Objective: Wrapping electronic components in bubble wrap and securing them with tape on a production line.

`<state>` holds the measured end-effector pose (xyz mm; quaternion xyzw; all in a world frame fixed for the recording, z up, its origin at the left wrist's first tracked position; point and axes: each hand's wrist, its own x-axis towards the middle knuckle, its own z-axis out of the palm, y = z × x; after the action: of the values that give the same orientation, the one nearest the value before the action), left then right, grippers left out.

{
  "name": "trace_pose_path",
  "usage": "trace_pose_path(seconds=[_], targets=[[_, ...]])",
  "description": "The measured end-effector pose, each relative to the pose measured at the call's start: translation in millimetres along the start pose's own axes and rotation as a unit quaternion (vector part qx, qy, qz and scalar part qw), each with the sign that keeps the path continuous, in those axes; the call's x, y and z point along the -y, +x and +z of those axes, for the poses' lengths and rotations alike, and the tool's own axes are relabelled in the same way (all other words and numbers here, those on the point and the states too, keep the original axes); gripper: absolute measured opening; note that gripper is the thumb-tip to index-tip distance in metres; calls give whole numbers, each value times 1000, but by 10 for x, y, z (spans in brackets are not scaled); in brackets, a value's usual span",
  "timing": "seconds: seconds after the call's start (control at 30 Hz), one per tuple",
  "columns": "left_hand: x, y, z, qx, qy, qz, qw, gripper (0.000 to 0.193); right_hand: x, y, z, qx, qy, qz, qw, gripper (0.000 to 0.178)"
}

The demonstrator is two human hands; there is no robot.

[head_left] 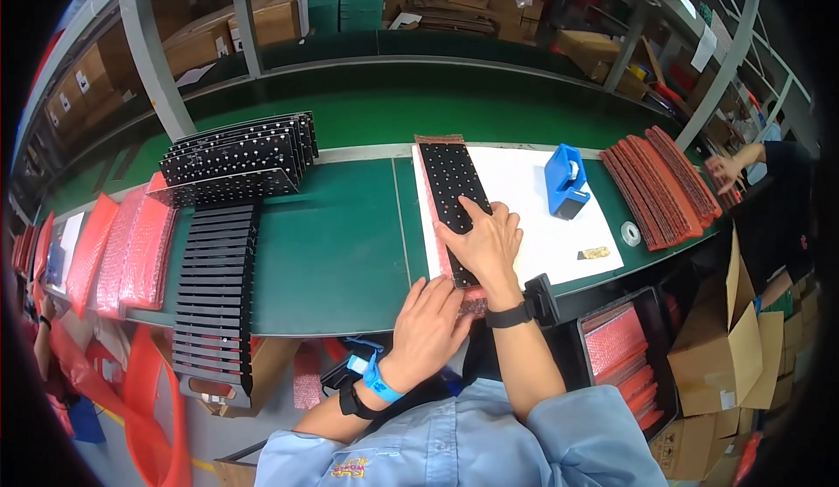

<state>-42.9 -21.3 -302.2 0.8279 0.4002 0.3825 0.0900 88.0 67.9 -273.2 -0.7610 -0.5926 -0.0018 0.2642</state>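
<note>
The perforated-looking black board [444,168] lies lengthwise near the middle of the green workbench [332,260], on pink bubble wrap [434,238] that shows along its left side and at both ends. Whether its white dots are holes or fittings cannot be determined. The right hand [489,240] rests on the board with fingers spread and covers part of its right edge; it is not closed around anything. The left hand [426,323] is at the near end, fingertips over the wrap; its fingers hide the contact area, so whether it pinches the wrap cannot be determined. A white sheet [520,216] extends to the right, partly hidden by the board and right hand. The blue tape dispenser [564,194] stands on this sheet; a tape roll [630,233] lies just beside it. At left, upright black boards [232,159] overlap, obscuring their count, behind a slotted black rack [214,286]. At far right, a co-worker's hand [724,172] is visible near the dark fisheye rim, the co-worker's body only partly in view.
</note>
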Motion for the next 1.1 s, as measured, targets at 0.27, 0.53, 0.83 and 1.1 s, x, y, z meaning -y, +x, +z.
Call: trace_pose_path(seconds=[0.27, 0.53, 0.83, 1.1], targets=[[72, 34, 3, -27, -44, -19, 999, 36, 66, 22, 83, -13, 5, -33, 999, 62], [38, 3, -42, 16, -92, -82, 992, 37, 47, -45, 122, -7, -24, -41, 999, 65], [-64, 254, -153, -26, -29, -36, 999, 40, 48, 420, 38, -12, -7, -91, 996, 56], [-198, 546, -21, 60, 29, -46, 997, 45, -306, 2627, 503, 191, 131, -160, 959, 31]])
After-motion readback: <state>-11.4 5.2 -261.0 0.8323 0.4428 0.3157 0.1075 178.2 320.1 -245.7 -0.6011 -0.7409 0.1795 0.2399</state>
